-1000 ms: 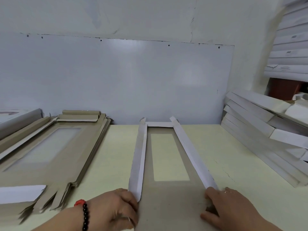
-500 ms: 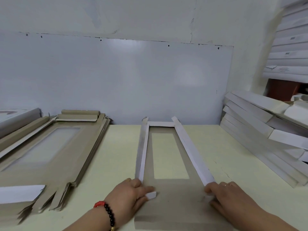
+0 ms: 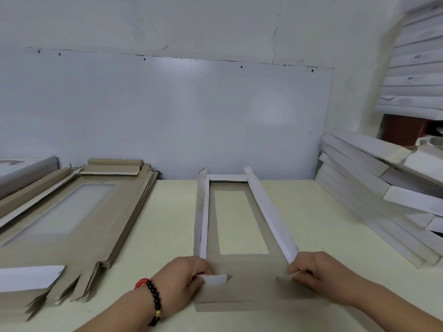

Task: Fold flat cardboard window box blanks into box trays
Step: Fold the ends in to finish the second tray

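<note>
A brown cardboard window box blank (image 3: 249, 271) lies lengthwise on the pale table (image 3: 167, 224), its clear window in the middle. Both long white side walls (image 3: 271, 212) stand folded up, as does the far end wall. My left hand (image 3: 184, 281) pinches the small white corner tab at the near end of the left wall, turned inward. My right hand (image 3: 318, 274) pinches the matching tab at the near end of the right wall. The near end flap lies flat between my wrists.
A stack of flat brown blanks (image 3: 79, 219) fills the table's left side. Folded white trays (image 3: 374, 195) lean in a pile at the right, with more stacked on a shelf (image 3: 422, 68) above. A white wall panel closes the back.
Both hands slid from the wall ends onto the corner tabs and bent them inward over the near flap. The side walls stand more upright.
</note>
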`<control>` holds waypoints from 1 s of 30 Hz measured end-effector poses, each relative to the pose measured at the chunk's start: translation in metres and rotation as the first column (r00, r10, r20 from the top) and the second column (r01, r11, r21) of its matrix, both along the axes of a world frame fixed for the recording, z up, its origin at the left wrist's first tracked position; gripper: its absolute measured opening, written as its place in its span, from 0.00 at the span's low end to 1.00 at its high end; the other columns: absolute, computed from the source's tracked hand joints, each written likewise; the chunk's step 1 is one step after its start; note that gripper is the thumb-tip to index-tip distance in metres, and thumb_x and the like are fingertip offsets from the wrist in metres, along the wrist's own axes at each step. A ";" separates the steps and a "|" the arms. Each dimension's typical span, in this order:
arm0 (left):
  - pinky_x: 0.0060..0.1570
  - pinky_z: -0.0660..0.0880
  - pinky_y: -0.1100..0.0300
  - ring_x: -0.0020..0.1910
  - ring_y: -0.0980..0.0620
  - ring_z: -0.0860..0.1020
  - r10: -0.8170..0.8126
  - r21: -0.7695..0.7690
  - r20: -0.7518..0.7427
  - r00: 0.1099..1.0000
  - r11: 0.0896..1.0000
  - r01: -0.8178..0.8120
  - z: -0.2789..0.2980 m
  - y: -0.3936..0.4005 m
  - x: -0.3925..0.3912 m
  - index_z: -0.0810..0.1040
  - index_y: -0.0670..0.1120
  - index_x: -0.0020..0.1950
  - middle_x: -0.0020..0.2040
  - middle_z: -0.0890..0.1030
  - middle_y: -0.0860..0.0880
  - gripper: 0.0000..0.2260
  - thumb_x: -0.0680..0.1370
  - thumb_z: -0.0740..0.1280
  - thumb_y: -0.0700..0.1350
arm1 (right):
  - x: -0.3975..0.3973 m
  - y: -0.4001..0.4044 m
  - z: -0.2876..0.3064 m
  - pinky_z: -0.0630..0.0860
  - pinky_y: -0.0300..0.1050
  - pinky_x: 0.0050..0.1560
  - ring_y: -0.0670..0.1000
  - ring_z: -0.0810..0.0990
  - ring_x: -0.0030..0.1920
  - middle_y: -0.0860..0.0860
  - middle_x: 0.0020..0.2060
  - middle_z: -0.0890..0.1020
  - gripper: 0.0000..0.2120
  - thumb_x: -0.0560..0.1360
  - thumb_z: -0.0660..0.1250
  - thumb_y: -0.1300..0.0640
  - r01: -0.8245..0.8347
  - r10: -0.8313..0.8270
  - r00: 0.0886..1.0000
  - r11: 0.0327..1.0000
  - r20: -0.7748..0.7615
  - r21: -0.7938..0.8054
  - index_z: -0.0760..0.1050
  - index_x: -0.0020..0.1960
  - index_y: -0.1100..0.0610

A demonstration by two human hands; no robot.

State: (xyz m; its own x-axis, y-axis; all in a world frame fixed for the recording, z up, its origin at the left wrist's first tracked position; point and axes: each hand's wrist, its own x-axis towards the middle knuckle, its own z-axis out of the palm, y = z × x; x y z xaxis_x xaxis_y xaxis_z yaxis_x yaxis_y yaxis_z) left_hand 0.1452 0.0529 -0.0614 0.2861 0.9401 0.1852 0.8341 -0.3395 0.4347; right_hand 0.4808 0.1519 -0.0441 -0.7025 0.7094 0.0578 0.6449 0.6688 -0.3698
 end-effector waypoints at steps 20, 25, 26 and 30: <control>0.56 0.68 0.65 0.55 0.51 0.74 0.013 0.106 -0.089 0.996 0.994 -0.004 -0.008 0.000 0.001 0.78 0.50 0.63 0.55 0.77 0.50 0.15 0.81 0.56 0.41 | -0.001 -0.010 -0.023 0.70 0.29 0.47 0.37 0.77 0.45 0.34 0.44 0.79 0.12 0.78 0.67 0.58 0.149 -0.119 0.980 0.971 -0.163 0.188 0.78 0.51 0.40; 0.57 0.69 0.64 0.55 0.53 0.71 0.020 0.078 -0.043 0.999 0.997 -0.017 -0.016 -0.004 0.006 0.68 0.55 0.73 0.57 0.72 0.50 0.20 0.82 0.57 0.42 | 0.006 -0.016 -0.024 0.71 0.24 0.48 0.34 0.79 0.46 0.38 0.49 0.82 0.21 0.68 0.74 0.72 0.063 0.005 0.977 0.948 -0.212 0.313 0.83 0.55 0.52; 0.55 0.69 0.65 0.55 0.53 0.71 0.059 0.065 -0.032 0.998 0.996 -0.057 -0.016 -0.006 0.006 0.69 0.54 0.72 0.59 0.72 0.51 0.18 0.82 0.58 0.44 | 0.008 -0.017 -0.022 0.72 0.25 0.49 0.36 0.80 0.47 0.40 0.51 0.82 0.23 0.66 0.74 0.74 0.035 0.029 0.982 0.943 -0.187 0.331 0.83 0.56 0.53; 0.60 0.64 0.67 0.62 0.52 0.67 -0.019 0.009 -0.221 0.975 1.000 0.022 -0.016 -0.006 -0.001 0.51 0.50 0.79 0.66 0.66 0.50 0.31 0.78 0.59 0.40 | 0.017 -0.014 -0.017 0.67 0.22 0.56 0.35 0.76 0.53 0.41 0.59 0.79 0.30 0.65 0.72 0.73 -0.037 0.055 0.997 0.952 -0.051 0.303 0.79 0.63 0.53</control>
State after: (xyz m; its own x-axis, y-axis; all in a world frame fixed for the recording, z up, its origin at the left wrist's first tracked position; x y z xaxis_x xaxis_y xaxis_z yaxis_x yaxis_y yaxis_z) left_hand 0.1441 0.0471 -0.0779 0.3402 0.9319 0.1256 0.9021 -0.3611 0.2361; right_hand 0.4975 0.1381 -0.0611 -0.7229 0.6195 0.3058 0.5943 0.7834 -0.1820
